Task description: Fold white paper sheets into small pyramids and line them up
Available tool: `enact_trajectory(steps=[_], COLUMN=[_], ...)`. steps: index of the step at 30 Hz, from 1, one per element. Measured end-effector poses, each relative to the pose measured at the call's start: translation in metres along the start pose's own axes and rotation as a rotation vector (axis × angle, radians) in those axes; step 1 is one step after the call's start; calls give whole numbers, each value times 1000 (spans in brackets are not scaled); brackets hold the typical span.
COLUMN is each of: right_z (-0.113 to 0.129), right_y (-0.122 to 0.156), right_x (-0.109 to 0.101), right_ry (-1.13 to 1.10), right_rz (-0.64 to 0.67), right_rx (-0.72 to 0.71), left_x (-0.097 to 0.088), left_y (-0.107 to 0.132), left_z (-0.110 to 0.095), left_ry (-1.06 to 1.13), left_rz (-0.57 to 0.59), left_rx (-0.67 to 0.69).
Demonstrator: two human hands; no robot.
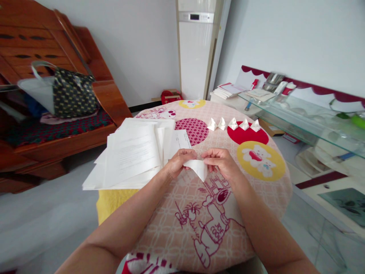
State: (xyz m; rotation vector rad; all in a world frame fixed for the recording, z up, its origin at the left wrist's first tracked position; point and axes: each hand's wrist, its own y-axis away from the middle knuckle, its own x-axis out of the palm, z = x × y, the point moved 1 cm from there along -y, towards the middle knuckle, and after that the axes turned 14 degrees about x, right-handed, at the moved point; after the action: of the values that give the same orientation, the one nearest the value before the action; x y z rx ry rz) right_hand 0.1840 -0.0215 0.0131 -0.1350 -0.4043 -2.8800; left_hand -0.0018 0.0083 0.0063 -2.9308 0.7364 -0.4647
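The left hand (180, 161) and right hand (219, 161) each pinch the paper (197, 167) with fingers drawn close, one at either side, its pointed end toward the near side. It is over the middle of the cloth (182, 217), right of the sheets (134, 152) and nearer than the row of folded pieces (244, 124). For a clean fold, light, level grips seem best, with edges matched before the crease is pressed flat.
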Motion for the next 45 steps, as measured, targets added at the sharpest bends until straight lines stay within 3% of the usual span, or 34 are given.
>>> enact_trajectory(steps=[4,8,12,22,27,31,45], right_z=[-1,-3,-4,3,5,6,2], right_y=[-2,-6,-6,5,7,6,3], right_x=[-3,-6,-6,-6,-6,-3,-4], right_ry=[-87,-156,-124,87,39,-3,-28], right_rz=[-19,-74,-81,-2,-2,23,-19], right_rx=[-11,-53,-72,-71,-64,-52,-47], left_x=[-5,-9,-7,4,10,14,15], left_y=[-4,-5,-2,3,4,7,11], left_z=[2,1,-1,-2,-1,-2,0], left_ry=[161,227,165,-153,-126,-238,-296], left_rz=[-30,33,113,162,155,131,139], left_rx=[-11,23,67,152,215,275,358])
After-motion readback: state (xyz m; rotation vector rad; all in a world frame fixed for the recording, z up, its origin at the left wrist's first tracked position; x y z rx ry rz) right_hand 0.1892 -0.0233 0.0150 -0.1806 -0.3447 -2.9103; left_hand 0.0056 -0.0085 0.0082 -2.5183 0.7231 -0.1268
